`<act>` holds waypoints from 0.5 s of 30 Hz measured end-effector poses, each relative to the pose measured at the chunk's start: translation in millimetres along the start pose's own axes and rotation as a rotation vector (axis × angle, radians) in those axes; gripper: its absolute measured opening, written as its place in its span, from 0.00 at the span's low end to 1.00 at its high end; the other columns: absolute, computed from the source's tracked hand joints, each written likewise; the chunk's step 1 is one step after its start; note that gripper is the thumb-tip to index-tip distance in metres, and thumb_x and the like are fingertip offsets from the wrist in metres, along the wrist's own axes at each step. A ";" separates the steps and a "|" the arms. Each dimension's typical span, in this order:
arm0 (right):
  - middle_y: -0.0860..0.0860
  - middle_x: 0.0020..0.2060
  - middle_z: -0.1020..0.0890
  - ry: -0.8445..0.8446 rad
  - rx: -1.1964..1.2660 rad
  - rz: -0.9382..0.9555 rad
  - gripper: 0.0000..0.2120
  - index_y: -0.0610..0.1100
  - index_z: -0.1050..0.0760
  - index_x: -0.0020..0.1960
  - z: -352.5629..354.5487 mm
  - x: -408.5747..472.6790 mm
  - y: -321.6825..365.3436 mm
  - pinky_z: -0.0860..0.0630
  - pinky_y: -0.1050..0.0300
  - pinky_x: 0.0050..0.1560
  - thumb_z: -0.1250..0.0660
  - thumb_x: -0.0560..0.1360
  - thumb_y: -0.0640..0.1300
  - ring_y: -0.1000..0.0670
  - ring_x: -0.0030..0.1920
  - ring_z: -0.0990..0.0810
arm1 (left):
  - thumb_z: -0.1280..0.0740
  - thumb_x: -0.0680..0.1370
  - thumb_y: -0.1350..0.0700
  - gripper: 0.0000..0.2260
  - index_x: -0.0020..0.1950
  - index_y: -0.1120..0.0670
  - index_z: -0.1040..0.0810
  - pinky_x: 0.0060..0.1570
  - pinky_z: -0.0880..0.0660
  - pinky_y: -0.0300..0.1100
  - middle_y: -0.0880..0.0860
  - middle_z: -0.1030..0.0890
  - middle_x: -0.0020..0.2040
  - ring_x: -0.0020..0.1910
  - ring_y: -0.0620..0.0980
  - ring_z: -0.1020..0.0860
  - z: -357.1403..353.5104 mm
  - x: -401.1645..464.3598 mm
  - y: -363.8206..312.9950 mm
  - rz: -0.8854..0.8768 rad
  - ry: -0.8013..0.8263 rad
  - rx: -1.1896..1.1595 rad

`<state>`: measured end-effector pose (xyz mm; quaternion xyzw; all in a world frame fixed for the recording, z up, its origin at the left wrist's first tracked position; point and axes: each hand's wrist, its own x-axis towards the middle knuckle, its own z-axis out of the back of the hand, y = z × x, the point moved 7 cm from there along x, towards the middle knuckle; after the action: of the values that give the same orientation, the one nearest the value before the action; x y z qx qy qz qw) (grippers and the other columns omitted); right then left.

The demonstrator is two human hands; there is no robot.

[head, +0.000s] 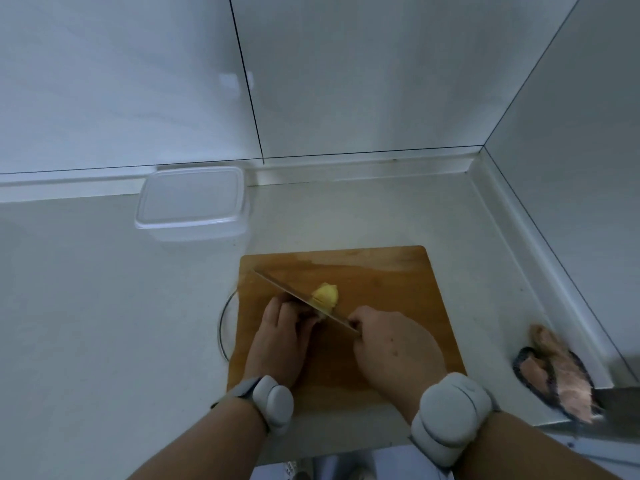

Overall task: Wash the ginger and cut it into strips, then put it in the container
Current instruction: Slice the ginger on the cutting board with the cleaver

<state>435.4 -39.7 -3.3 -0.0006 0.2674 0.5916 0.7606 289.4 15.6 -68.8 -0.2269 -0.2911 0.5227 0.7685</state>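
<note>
A wooden cutting board lies on the pale counter. Yellow cut ginger sits near the board's middle. My left hand has its fingers curled over the uncut end of the ginger, just left of the blade. My right hand grips the handle of a knife, whose long blade slants across the board and rests on the ginger. A clear plastic container with its lid on stands behind the board, to the left, by the wall.
A glass rim shows from under the board's left edge. A dark dish with pinkish pieces sits at the right by the counter's edge. White tiled walls meet in a corner at the back right.
</note>
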 end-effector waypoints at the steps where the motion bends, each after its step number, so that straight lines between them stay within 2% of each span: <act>1: 0.54 0.41 0.20 -0.003 -0.006 0.003 0.10 0.52 0.26 0.59 0.4 -1.1 -0.7 0.19 0.55 0.44 0.42 0.82 0.46 0.53 0.39 0.20 | 0.32 0.76 0.54 0.09 0.51 0.58 0.24 0.43 0.25 0.43 0.56 0.24 0.52 0.47 0.56 0.23 0.5 -0.1 0.1 0.007 0.000 0.001; 5: 0.52 0.43 0.20 0.008 -0.013 -0.002 0.10 0.51 0.26 0.60 -1.1 0.1 -1.9 0.19 0.54 0.45 0.41 0.81 0.45 0.51 0.41 0.20 | 0.31 0.75 0.55 0.08 0.49 0.59 0.24 0.38 0.26 0.42 0.58 0.24 0.50 0.43 0.56 0.22 2.6 0.3 -6.1 -0.041 -0.036 0.028; 11: 0.52 0.43 0.20 0.035 -0.037 0.000 0.09 0.51 0.25 0.58 1.5 -0.6 -3.3 0.21 0.54 0.43 0.40 0.80 0.44 0.51 0.40 0.21 | 0.28 0.73 0.59 0.08 0.49 0.58 0.24 0.40 0.29 0.40 0.57 0.24 0.49 0.43 0.57 0.22 6.2 -1.0 -11.4 -0.063 -0.087 0.033; 15: 0.52 0.42 0.20 0.043 -0.033 -0.007 0.09 0.50 0.24 0.58 1.8 -1.9 -5.3 0.21 0.55 0.42 0.40 0.80 0.43 0.51 0.40 0.21 | 0.33 0.76 0.49 0.10 0.51 0.55 0.26 0.40 0.28 0.40 0.55 0.25 0.49 0.43 0.55 0.23 5.0 -1.7 -8.6 -0.081 -0.086 0.010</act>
<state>440.7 -42.4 -2.7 -0.0269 0.2736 0.5931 0.7567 291.3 11.2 -59.8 -0.1884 -0.3300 0.5019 0.7770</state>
